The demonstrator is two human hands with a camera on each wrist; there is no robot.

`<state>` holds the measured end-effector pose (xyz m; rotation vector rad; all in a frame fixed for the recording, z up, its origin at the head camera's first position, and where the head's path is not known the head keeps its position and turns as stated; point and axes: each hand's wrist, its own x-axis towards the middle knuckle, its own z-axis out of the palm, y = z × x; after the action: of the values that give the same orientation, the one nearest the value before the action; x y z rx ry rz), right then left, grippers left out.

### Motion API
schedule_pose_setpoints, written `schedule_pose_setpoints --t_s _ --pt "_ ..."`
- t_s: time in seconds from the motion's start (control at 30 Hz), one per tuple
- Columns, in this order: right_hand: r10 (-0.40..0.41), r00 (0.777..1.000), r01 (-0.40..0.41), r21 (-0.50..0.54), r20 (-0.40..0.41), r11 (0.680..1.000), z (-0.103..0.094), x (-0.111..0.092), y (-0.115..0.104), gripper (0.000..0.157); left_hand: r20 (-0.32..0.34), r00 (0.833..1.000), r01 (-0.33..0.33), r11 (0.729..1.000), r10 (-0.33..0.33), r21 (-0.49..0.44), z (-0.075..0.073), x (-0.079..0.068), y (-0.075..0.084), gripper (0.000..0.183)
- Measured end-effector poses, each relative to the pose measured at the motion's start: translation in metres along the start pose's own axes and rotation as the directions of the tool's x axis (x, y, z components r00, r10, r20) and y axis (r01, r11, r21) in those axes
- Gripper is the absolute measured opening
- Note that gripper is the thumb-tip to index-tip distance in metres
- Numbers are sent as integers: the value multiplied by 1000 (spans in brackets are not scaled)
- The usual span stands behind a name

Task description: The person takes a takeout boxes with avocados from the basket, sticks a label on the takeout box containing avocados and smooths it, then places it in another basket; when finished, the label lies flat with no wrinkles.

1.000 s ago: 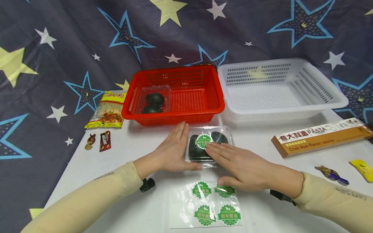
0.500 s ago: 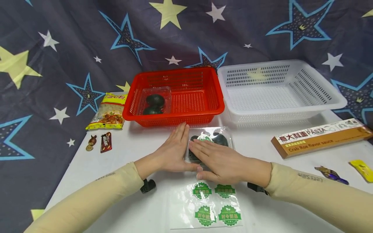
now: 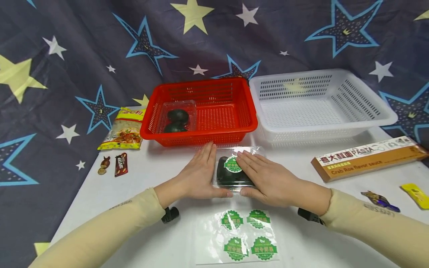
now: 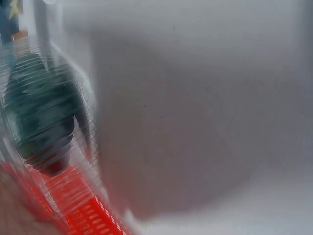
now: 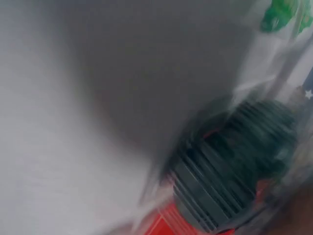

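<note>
A clear plastic clamshell box (image 3: 219, 183) with dark green, rounded fruit (image 3: 223, 173) inside lies on the white table. On its lid is a round green-and-white sticker (image 3: 232, 164). My left hand (image 3: 200, 175) rests along the box's left side, fingers straight and thumb along the near edge. My right hand (image 3: 271, 178) lies flat over the right part of the lid, its fingertips at the sticker's right edge, and hides the fruit there. Through the ribbed plastic, dark fruit (image 4: 41, 112) shows in the left wrist view, as does fruit (image 5: 215, 181) in the right wrist view.
A sticker sheet (image 3: 214, 245) lies in front. Behind stand a red basket (image 3: 201, 134), holding another clear box (image 3: 191, 111) of fruit, and a white basket (image 3: 330, 128). A pasta box (image 3: 368, 158) and small wrappers lie right; a yellow food bag (image 3: 124, 128) and snacks lie left.
My right hand first slid left across the lid, covering much of the sticker, then moved back right, leaving the sticker uncovered. My left hand has stayed at the box's left side.
</note>
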<state>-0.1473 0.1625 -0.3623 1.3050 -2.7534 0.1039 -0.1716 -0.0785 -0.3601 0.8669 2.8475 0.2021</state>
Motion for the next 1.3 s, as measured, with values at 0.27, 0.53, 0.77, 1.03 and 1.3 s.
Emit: schedule_pose_setpoints --t_s 0.27,0.53,0.77,1.03,1.3 --pt "-13 1000 12 33 25 999 -7 -20 -15 81 -12 1000 14 1000 -14 -7 1 0 3 132" --pt "-67 997 63 136 26 989 -3 6 -25 76 13 1000 7 1000 -7 -30 0 -1 2 131" --pt "21 997 -30 113 77 993 0 29 -35 82 33 999 -15 1000 14 22 -2 0 1 128" --pt "26 997 -30 53 67 998 -1 18 -28 84 34 999 7 1000 -8 19 -2 0 1 129" --pt "-5 1000 4 27 31 1000 -3 4 -15 84 20 1000 8 1000 -8 10 -3 0 2 131"
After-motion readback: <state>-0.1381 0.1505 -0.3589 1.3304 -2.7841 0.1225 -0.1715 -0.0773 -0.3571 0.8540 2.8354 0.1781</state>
